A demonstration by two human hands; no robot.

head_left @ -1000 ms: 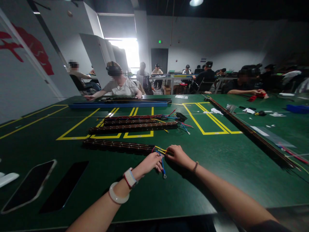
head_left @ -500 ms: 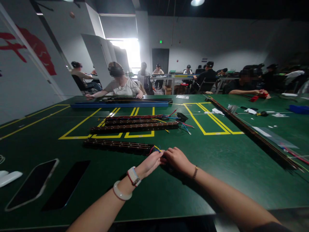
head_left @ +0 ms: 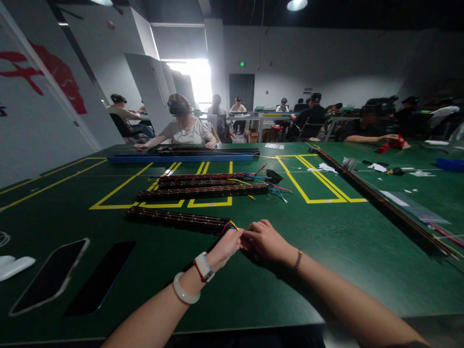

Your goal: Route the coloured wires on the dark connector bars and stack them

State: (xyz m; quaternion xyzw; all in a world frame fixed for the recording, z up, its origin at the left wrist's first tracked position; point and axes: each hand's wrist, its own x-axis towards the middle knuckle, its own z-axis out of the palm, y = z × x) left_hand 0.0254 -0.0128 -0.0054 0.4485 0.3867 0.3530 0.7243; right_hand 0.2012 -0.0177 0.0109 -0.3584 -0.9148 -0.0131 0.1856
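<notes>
My left hand (head_left: 227, 245) is closed around the coloured wires (head_left: 234, 225) that come out of the right end of a long black bundle (head_left: 177, 218). That bundle lies slightly slanted on the green table. Just to the right, my right hand (head_left: 267, 240) is closed, its fingertips meeting those of my left hand; what they pinch is too small to make out. Beyond the hands, more black bundles (head_left: 203, 191) lie side by side, with red, blue and yellow wires at their right ends.
Two phones (head_left: 50, 275) (head_left: 101, 278) lie at the near left. A long dark strip (head_left: 384, 205) runs along the right, beside plastic bags and paper scraps. Across the table (head_left: 203, 299), a person (head_left: 188, 126) sits behind a blue tray (head_left: 181, 158). Another person sits at the far right.
My right hand has shifted slightly, its fingers a little more raised, and my left hand has turned slightly. The wires remain at my left fingertips. Across the table, the person's head has moved slightly right.
</notes>
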